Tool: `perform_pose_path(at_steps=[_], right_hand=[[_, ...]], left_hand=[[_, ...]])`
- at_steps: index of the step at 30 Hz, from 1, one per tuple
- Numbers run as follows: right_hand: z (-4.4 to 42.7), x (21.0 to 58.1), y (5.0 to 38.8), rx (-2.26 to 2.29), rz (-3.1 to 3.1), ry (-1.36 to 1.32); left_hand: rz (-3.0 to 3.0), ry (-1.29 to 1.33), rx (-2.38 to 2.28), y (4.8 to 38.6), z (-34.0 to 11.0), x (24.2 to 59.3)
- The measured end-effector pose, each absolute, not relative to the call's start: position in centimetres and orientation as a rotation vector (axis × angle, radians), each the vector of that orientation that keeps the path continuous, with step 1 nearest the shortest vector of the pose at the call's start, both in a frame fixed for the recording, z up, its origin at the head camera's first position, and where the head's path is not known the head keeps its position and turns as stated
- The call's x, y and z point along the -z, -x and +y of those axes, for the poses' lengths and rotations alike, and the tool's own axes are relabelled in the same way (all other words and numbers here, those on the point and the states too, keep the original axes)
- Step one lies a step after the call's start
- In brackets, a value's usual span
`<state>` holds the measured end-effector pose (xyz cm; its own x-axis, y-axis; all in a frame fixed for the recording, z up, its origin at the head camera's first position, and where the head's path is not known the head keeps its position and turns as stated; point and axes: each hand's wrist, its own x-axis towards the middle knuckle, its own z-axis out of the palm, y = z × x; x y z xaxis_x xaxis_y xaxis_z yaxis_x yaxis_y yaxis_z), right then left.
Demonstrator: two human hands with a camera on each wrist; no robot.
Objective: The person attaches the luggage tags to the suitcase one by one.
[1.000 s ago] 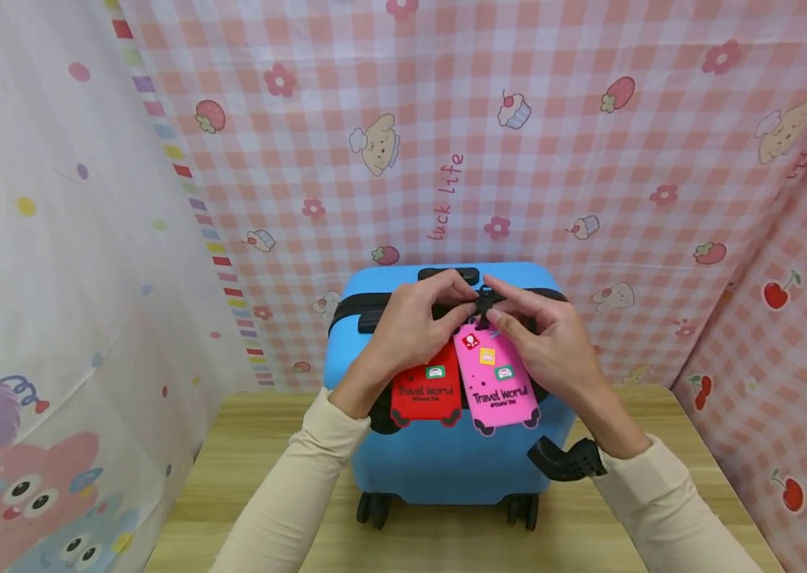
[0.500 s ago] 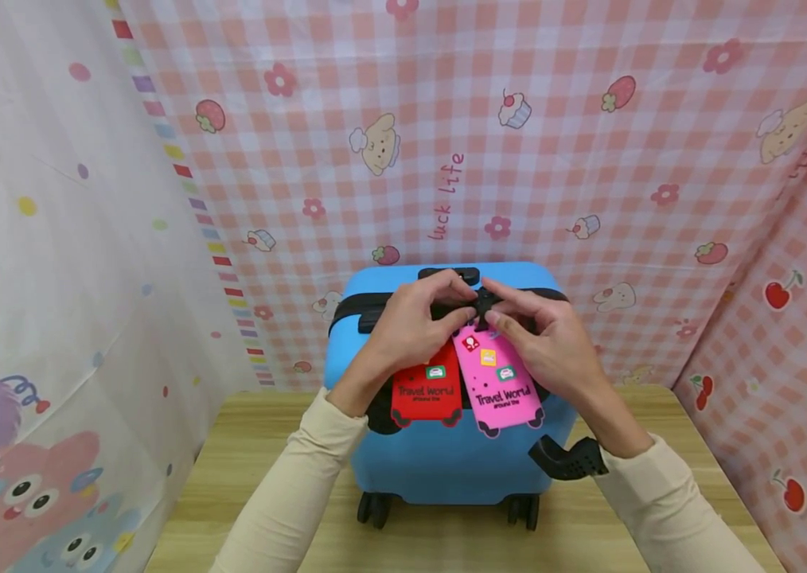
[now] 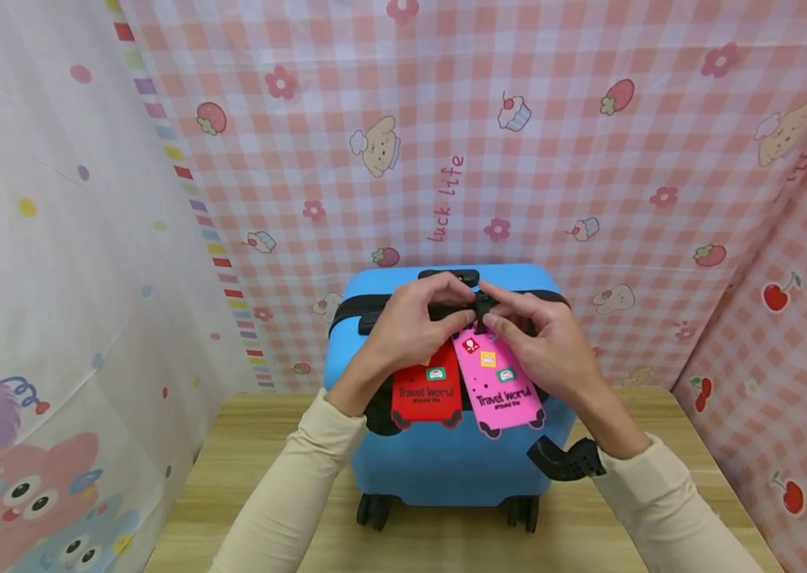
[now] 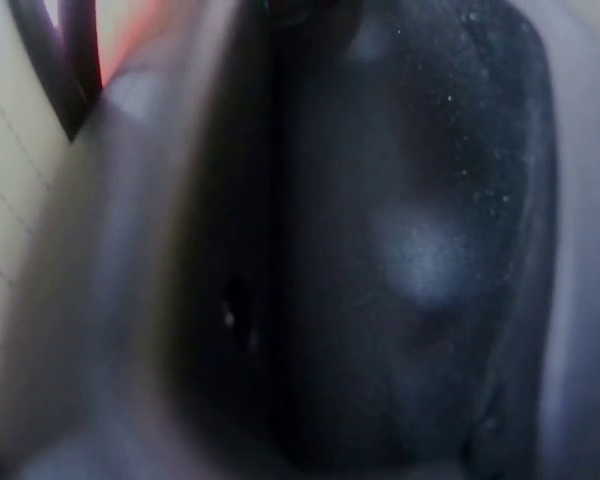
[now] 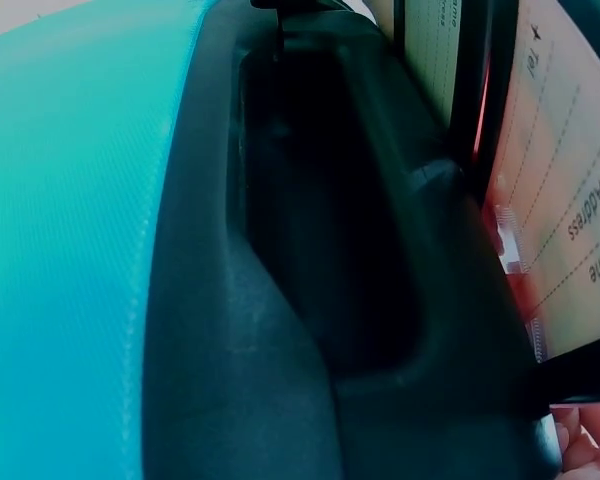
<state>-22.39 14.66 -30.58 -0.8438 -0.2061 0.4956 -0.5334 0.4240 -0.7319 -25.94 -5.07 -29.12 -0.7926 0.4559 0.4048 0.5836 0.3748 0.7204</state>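
In the head view a blue suitcase (image 3: pixel 446 469) stands upright on its wheels. Against its front hang a red luggage tag (image 3: pixel 426 398) and a pink luggage tag (image 3: pixel 504 394), side by side. My left hand (image 3: pixel 412 325) pinches the black strap (image 3: pixel 482 312) above the pink tag from the left. From the right, thumb and fingers of my right hand (image 3: pixel 550 342) pinch that same strap. The right wrist view gives the backs of the tags (image 5: pixel 570 190), printed with name, address and tel lines. Dark blurred surfaces fill most of the left wrist view.
The suitcase rests on a wooden table (image 3: pixel 253 461). A black band (image 3: pixel 364 305) crosses its upper part, and a black handle (image 3: pixel 449 277) sits on top. Pink checked cloth (image 3: pixel 554 175) hangs behind. A black wrist device (image 3: pixel 567 460) sticks out from the right sleeve.
Both hands keep to the strap above the pink tag, with small finger shifts. The strap end has tilted a little, and the pink tag's lower end has swung slightly right.
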Motion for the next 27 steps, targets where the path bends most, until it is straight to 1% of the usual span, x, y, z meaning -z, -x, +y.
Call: perform_pose_path(at_steps=[13,27], right_hand=[[14.48,30.61,22.48,-1.336,-2.329,-0.614],[14.33,30.7,22.49,-1.384,-2.281,-0.606]], left_hand=[[-2.433,0.954,1.573,25.72,-5.28,29.11],[-2.437,0.953,1.497,25.75,-5.17,29.17]])
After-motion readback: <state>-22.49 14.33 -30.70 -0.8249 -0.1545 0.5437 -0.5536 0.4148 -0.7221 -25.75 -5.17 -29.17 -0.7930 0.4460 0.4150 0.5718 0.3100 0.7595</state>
